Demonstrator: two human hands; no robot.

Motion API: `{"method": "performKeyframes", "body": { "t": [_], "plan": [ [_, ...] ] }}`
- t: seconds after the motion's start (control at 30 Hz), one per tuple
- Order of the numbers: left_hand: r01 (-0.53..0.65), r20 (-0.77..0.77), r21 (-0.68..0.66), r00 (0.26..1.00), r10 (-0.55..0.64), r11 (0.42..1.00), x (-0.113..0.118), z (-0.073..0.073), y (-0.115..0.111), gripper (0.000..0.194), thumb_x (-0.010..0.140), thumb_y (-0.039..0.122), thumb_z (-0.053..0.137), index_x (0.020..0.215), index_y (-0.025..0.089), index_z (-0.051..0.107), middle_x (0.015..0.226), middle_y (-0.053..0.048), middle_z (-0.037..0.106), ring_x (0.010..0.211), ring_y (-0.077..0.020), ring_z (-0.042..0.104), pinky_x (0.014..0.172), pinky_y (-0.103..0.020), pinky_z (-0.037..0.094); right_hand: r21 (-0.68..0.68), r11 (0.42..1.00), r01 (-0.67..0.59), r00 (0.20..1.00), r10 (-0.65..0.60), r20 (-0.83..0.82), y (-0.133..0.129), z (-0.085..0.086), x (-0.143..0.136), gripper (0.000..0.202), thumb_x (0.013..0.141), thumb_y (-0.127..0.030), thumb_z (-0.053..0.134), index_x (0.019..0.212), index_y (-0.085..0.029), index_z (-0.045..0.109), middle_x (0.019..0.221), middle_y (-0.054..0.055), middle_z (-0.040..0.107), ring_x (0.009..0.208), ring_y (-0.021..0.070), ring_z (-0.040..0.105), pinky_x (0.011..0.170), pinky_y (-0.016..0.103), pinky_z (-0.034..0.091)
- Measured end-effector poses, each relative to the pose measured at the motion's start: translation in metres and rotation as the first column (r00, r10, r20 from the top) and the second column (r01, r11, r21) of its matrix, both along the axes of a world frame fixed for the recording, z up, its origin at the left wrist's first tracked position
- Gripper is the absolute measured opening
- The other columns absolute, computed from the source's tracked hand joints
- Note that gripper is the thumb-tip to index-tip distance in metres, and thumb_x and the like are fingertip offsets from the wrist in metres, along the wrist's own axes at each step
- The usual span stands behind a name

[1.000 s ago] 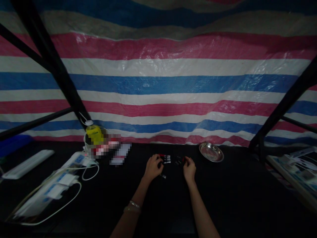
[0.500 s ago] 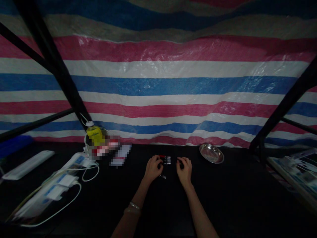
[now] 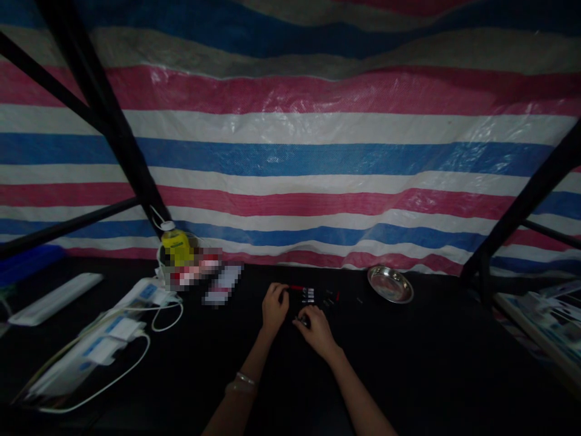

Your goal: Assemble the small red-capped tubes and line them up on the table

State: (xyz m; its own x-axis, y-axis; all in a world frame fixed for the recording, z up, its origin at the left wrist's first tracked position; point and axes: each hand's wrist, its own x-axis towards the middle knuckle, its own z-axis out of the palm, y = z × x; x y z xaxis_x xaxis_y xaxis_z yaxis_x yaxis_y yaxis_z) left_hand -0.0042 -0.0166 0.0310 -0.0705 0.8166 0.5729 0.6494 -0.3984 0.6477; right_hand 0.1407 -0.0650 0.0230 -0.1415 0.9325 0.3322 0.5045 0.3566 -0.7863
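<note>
Several slim sticks with silver ends (image 3: 310, 295), one of them red (image 3: 296, 287) and the others dark, lie side by side on the black table. My left hand (image 3: 274, 307) rests at their left ends, fingers bent and thumb apart, a fingertip at the red stick. Nearer to me, my right hand (image 3: 316, 330) pinches a small dark stick with a silvery end (image 3: 303, 320); most of it is hidden by the fingers. Right of the row are small loose dark and red pieces (image 3: 330, 297), too dim to name.
A shallow metal dish (image 3: 390, 284) stands at the back right. To the left are a power strip (image 3: 131, 309) with plugs and white cables, a yellow bottle (image 3: 177, 245) and blurred packets (image 3: 224, 284). Papers (image 3: 544, 315) lie at far right. Striped sheeting (image 3: 318, 157) hangs behind.
My right hand has moved left and towards me, closing on the stick that lay loose below the row. The small pieces on the right now show. My left hand has shifted slightly left.
</note>
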Motion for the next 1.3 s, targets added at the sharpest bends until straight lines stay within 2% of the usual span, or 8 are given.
{"method": "performKeyframes", "body": {
  "t": [0.1,0.23,0.33,0.47,0.67,0.87,1.03,1.3],
  "plan": [
    [-0.027,0.125,0.022,0.992,0.025,0.999,-0.004,0.001,0.0,0.023,0.085,0.025,0.039,0.087,0.02,0.061,0.086,-0.004,0.058,0.082,-0.0169,0.058,0.073,-0.03,0.048,-0.131,0.991,-0.015,0.92,-0.038,-0.391,0.007,-0.001,-0.001,0.017,0.071,-0.035,0.065,0.069,-0.02,0.057,0.062,-0.003,0.054,0.058,0.0112,0.048,0.056,0.024,0.037],
    [-0.046,0.171,0.037,0.984,0.039,0.998,-0.008,0.002,0.0,0.025,0.087,0.03,0.038,0.089,0.019,0.06,0.084,-0.004,0.057,0.079,-0.0171,0.057,0.072,-0.03,0.047,-0.364,0.902,-0.234,0.548,-0.186,-0.815,0.013,0.001,0.003,0.03,0.063,-0.042,0.072,0.072,-0.019,0.055,0.052,-0.007,0.048,0.038,0.0035,0.032,0.036,0.017,0.02],
    [-0.012,0.086,0.039,0.996,0.009,0.999,-0.006,0.003,-0.003,0.025,0.086,0.031,0.04,0.097,0.018,0.058,0.083,-0.004,0.055,0.072,-0.015,0.056,0.068,-0.028,0.047,-0.391,0.82,-0.418,0.293,-0.285,-0.912,0.016,0.003,0.011,0.03,0.06,-0.038,0.075,0.07,-0.017,0.055,0.054,-0.007,0.05,0.035,0.0005,0.028,0.032,0.014,0.017],
    [0.081,-0.109,0.048,0.991,-0.075,0.996,0.002,0.005,-0.01,0.036,0.083,0.032,0.047,0.116,0.02,0.049,0.095,-0.005,0.056,0.078,-0.0153,0.057,0.071,-0.028,0.049,-0.366,0.762,-0.533,0.14,-0.347,-0.927,0.02,0.003,0.019,0.027,0.065,-0.037,0.072,0.068,-0.015,0.057,0.051,-0.008,0.048,0.032,-0.0014,0.022,0.028,0.012,0.015],
    [0.131,-0.262,0.088,0.96,-0.104,0.987,0.009,0.002,-0.011,0.054,0.08,0.029,0.05,0.131,0.023,0.033,0.118,-0.009,0.049,0.105,-0.0207,0.053,0.086,-0.035,0.048,-0.28,0.754,-0.594,0.031,-0.327,-0.945,0.021,-0.001,0.023,0.02,0.072,-0.035,0.068,0.075,-0.017,0.059,0.054,-0.008,0.046,0.034,-0.0006,0.023,0.027,0.01,0.017],
    [0.123,-0.287,0.135,0.955,-0.08,0.983,0.008,-0.001,-0.011,0.056,0.081,0.028,0.05,0.133,0.022,0.03,0.119,-0.01,0.046,0.109,-0.0215,0.051,0.087,-0.034,0.047,-0.171,0.774,-0.61,-0.095,-0.285,-0.954,0.017,0.002,0.029,0.011,0.073,-0.024,0.068,0.077,-0.019,0.059,0.064,-0.005,0.049,0.041,0.0007,0.031,0.03,0.009,0.023],
    [0.142,-0.304,0.13,0.948,-0.097,0.981,0.007,-0.002,-0.012,0.057,0.079,0.027,0.05,0.132,0.021,0.031,0.12,-0.012,0.046,0.109,-0.0228,0.051,0.087,-0.035,0.047,-0.254,0.754,-0.606,0.022,-0.303,-0.953,0.019,-0.002,0.025,0.023,0.064,-0.009,0.071,0.081,-0.019,0.061,0.057,-0.007,0.047,0.041,0.0011,0.032,0.032,0.009,0.025],
    [0.197,-0.308,0.095,0.938,-0.16,0.976,0.004,-0.002,-0.01,0.047,0.083,0.026,0.045,0.128,0.019,0.038,0.117,-0.012,0.054,0.109,-0.0223,0.053,0.09,-0.037,0.046,-0.33,0.735,-0.593,0.098,-0.341,-0.935,0.021,-0.005,0.019,0.016,0.066,-0.015,0.07,0.08,-0.017,0.062,0.062,-0.002,0.06,0.045,0.0026,0.046,0.038,0.01,0.036]
  ]
}}
